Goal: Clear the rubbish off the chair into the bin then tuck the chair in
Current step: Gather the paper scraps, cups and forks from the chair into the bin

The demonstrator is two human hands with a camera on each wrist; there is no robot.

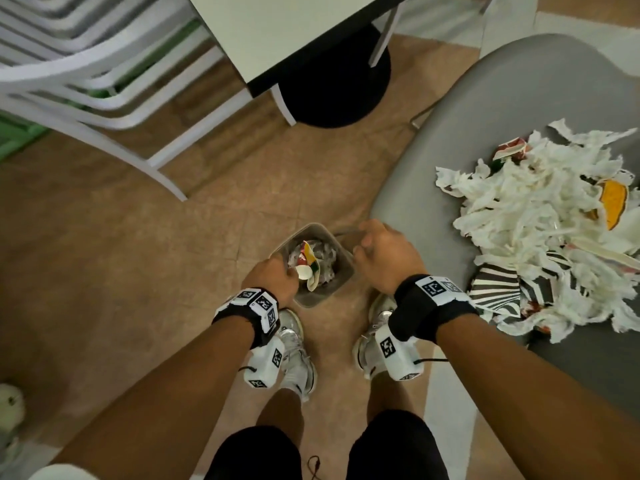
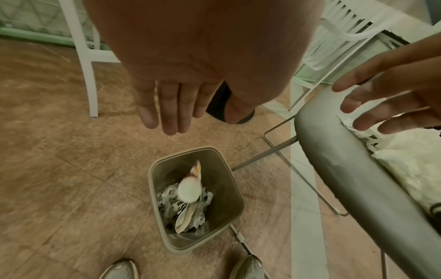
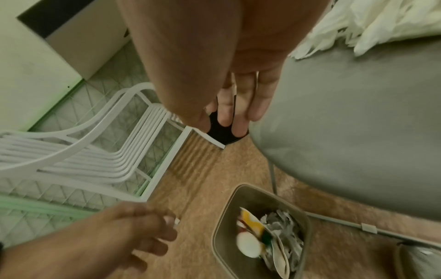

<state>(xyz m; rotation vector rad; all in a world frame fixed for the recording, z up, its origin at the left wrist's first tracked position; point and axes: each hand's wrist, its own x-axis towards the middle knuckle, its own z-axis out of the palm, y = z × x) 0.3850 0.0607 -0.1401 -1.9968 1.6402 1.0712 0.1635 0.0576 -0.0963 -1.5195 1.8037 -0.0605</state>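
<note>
A small beige bin [image 1: 311,300] stands on the floor between my feet, partly filled with shredded paper and a coloured wrapper [image 1: 308,258]. A white round scrap [image 2: 189,190] lies blurred on top inside the bin [image 2: 226,188]. My left hand [image 1: 287,271] hangs over the bin's left rim with straight fingers [image 2: 169,117], holding nothing. My right hand [image 1: 363,244] is over the right rim, its fingers [image 2: 372,98] spread and empty. To the right, the grey chair [image 1: 485,150] carries a heap of torn white tissue, striped paper and wrappers [image 1: 533,216].
A white slatted chair [image 1: 86,81] stands at the left. Ahead is a white table [image 1: 277,29] with a black round stool [image 1: 336,88] beneath it. My shoes [image 1: 294,341] flank the bin. The grey chair's thin metal legs [image 2: 274,149] run along the floor beside the bin.
</note>
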